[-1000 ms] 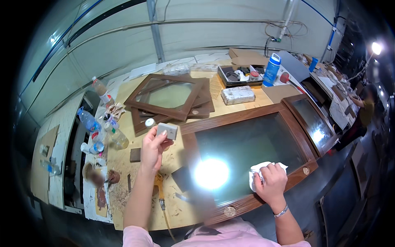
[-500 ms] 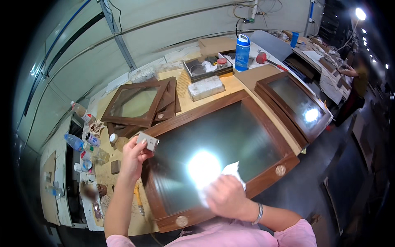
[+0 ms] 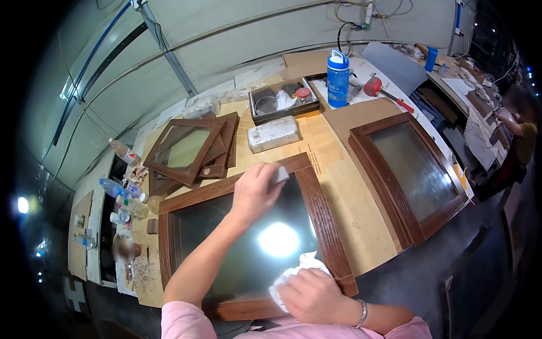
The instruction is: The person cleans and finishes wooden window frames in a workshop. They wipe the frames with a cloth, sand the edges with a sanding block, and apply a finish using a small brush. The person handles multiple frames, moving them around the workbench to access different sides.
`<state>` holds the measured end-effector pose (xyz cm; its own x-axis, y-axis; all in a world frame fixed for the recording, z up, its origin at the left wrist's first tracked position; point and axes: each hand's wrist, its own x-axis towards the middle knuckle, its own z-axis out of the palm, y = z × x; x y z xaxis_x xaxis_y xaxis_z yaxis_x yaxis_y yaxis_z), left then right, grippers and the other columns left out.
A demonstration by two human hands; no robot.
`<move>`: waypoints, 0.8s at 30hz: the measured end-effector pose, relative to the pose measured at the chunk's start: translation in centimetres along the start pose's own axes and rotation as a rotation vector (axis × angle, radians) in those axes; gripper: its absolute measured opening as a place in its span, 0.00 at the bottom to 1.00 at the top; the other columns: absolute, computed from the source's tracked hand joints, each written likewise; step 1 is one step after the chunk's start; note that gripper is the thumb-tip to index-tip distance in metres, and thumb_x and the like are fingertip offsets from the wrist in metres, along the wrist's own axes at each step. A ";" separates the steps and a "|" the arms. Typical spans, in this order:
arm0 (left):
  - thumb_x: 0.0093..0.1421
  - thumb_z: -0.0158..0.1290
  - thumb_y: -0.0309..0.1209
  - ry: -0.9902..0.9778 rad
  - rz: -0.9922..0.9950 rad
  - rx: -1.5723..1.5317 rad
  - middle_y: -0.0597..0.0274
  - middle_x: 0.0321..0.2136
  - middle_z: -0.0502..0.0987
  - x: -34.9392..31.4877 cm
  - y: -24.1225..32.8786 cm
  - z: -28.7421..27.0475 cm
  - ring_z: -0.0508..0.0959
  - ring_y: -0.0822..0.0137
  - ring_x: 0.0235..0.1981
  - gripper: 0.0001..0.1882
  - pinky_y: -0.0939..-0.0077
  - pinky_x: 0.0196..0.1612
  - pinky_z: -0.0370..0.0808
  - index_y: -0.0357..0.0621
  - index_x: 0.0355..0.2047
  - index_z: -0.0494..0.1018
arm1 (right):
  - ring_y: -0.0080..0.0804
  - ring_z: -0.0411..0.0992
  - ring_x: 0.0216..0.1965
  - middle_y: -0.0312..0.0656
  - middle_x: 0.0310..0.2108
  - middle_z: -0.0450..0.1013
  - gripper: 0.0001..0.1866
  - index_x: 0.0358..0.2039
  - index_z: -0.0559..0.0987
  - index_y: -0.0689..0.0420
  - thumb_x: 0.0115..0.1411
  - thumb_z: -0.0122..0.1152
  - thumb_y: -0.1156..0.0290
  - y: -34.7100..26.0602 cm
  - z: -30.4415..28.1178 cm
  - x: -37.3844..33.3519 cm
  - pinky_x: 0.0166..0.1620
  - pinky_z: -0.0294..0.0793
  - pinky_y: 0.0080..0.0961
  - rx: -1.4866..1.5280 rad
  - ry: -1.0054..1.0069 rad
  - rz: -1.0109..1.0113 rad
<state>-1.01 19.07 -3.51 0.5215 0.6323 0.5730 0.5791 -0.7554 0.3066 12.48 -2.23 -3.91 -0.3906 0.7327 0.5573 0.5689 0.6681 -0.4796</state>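
Note:
A brown wooden framed glass panel [image 3: 330,226] lies on the worktable in front of me. My left hand [image 3: 253,192] is over the panel's far edge, its fingers gripping a small grey block [image 3: 280,174] that looks like a sanding sponge. Whether the block touches the wood I cannot tell. Near the panel's lower right corner, my right hand [image 3: 309,292] is closed on a crumpled white cloth [image 3: 307,261] over the glass. Bright light reflects from the glass between my hands.
Smaller framed panels [image 3: 213,141] are stacked at far left, others [image 3: 389,133] at right. Behind stand a whitish wrapped block [image 3: 274,134], an open tray [image 3: 276,117], a blue bottle [image 3: 338,82] and a red-headed mallet [image 3: 374,86]. Several bottles [image 3: 135,206] line the left; a co-worker [image 3: 522,135] is far right.
My left hand has moved right and away from me with the grey block, to the far rail. The panel sits further left and is turned. My right hand has shifted slightly nearer with the cloth.

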 end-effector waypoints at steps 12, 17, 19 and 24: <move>0.47 0.62 0.24 0.003 0.057 0.235 0.53 0.36 0.76 -0.9 -1.6 -1.3 0.78 0.52 0.38 0.20 0.62 0.38 0.77 0.41 0.41 0.73 | 0.31 0.66 0.23 0.34 0.22 0.67 0.07 0.27 0.78 0.54 0.44 0.59 0.70 0.5 -0.5 -0.1 0.28 0.65 0.26 0.059 0.081 -0.019; 0.47 0.61 0.23 -0.033 0.081 0.167 0.52 0.37 0.76 -0.9 -0.6 -1.4 0.77 0.52 0.39 0.21 0.61 0.39 0.76 0.40 0.43 0.71 | 0.32 0.70 0.25 0.34 0.23 0.70 0.09 0.28 0.80 0.54 0.42 0.63 0.70 0.1 0.1 -0.2 0.29 0.69 0.27 0.006 0.047 0.010; 0.49 0.61 0.22 -0.042 0.049 0.180 0.52 0.36 0.76 -2.0 -1.5 -3.6 0.77 0.50 0.38 0.19 0.60 0.40 0.76 0.39 0.42 0.71 | 0.32 0.70 0.24 0.34 0.23 0.71 0.10 0.28 0.80 0.54 0.42 0.63 0.70 0.0 0.0 -0.1 0.29 0.69 0.28 -0.002 0.048 0.026; 0.48 0.61 0.21 0.000 -0.139 0.336 0.50 0.35 0.76 -9.9 -8.4 -12.2 0.77 0.47 0.39 0.19 0.59 0.40 0.75 0.38 0.41 0.72 | 0.33 0.67 0.22 0.34 0.20 0.67 0.09 0.27 0.79 0.53 0.41 0.61 0.72 0.0 0.5 -0.1 0.26 0.65 0.30 0.003 0.074 0.058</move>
<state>-18.74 17.07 -2.47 0.4232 0.7250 0.5434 0.8180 -0.5636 0.1148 12.14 -2.27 -4.34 -0.3023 0.7588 0.5770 0.5870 0.6251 -0.5145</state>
